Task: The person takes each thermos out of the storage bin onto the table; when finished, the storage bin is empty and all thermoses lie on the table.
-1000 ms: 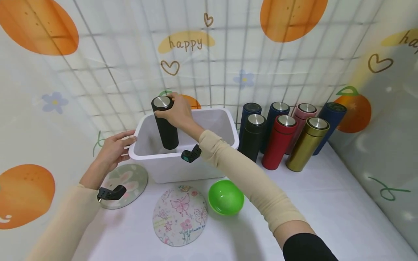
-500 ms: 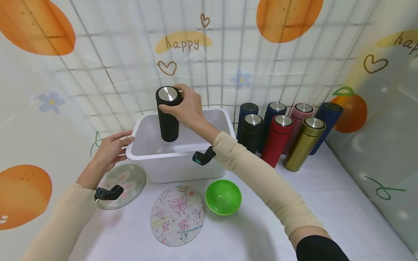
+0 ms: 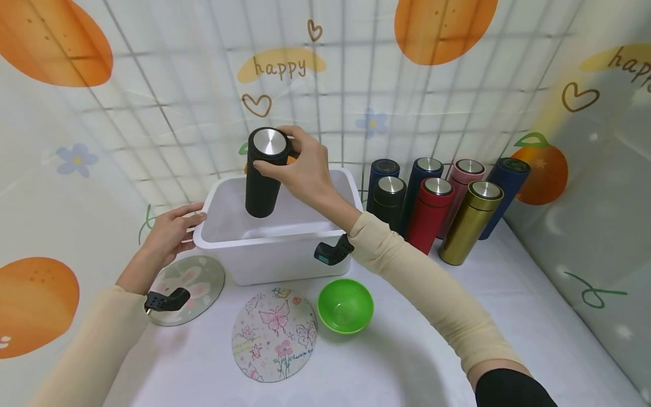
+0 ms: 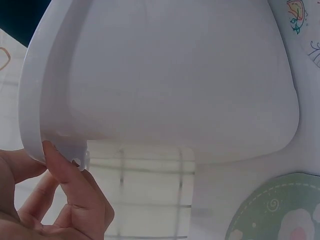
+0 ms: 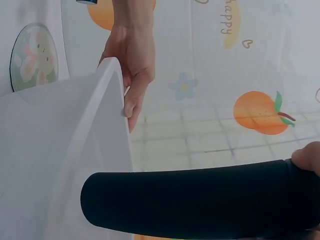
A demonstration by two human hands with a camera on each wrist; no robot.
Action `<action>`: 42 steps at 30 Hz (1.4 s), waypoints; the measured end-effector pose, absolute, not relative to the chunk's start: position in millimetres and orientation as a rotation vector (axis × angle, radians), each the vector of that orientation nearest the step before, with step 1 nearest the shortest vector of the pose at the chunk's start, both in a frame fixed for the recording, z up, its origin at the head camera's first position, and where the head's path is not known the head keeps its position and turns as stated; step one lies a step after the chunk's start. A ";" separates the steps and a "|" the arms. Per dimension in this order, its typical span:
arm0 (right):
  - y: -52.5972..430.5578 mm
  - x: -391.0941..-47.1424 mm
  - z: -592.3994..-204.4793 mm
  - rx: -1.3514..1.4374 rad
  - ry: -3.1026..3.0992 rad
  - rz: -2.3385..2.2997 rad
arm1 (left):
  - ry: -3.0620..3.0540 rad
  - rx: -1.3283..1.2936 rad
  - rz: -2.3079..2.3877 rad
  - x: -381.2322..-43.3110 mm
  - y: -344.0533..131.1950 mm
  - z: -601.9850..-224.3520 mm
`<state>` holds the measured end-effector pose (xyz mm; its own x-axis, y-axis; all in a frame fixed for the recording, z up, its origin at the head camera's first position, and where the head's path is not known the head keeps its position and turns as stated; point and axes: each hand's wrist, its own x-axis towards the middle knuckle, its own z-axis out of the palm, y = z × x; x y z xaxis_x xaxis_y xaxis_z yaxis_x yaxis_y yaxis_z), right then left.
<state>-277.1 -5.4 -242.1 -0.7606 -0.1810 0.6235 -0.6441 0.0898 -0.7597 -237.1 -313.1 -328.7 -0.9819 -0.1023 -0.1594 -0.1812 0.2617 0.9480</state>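
My right hand [image 3: 307, 169] grips a black thermos bottle [image 3: 261, 195] with a silver lid top, fingers and thumb round its upper end. The bottle leans slightly, and its base hangs over the opening of a white plastic bin [image 3: 290, 260]. In the right wrist view the black thermos [image 5: 200, 202] stretches sideways across the bin's rim [image 5: 82, 120]. At the bin's left end, my left hand [image 3: 170, 234] holds the rim. Seen from the left wrist, the left hand's fingers [image 4: 75, 192] pinch the rim's corner.
Right of the bin stand several thermos bottles, among them a red one [image 3: 432, 217], a gold one [image 3: 470, 226] and a pink one [image 3: 465, 175]. In front lie a green bowl [image 3: 346, 308], a butterfly-patterned round mat [image 3: 274, 336] and a rabbit-patterned mat [image 3: 208, 280]. A printed curtain [image 3: 203, 113] hangs behind.
My right hand has raised the black thermos from low inside the bin and moved it slightly right. The left hand stays at the bin's rim; the view shifts slightly.
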 end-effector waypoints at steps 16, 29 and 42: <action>25.2 -243.7 -225.7 0.898 -1.905 1.759 | 2.452 -0.288 1.818 -239.1 -320.2 -331.7; 55.3 -222.3 -207.2 1.040 -1.694 1.824 | 2.446 -0.295 1.820 -240.9 -318.3 -331.8; 100.8 -194.5 -189.2 1.067 -1.583 1.761 | 2.421 -0.312 1.850 -239.2 -322.7 -329.7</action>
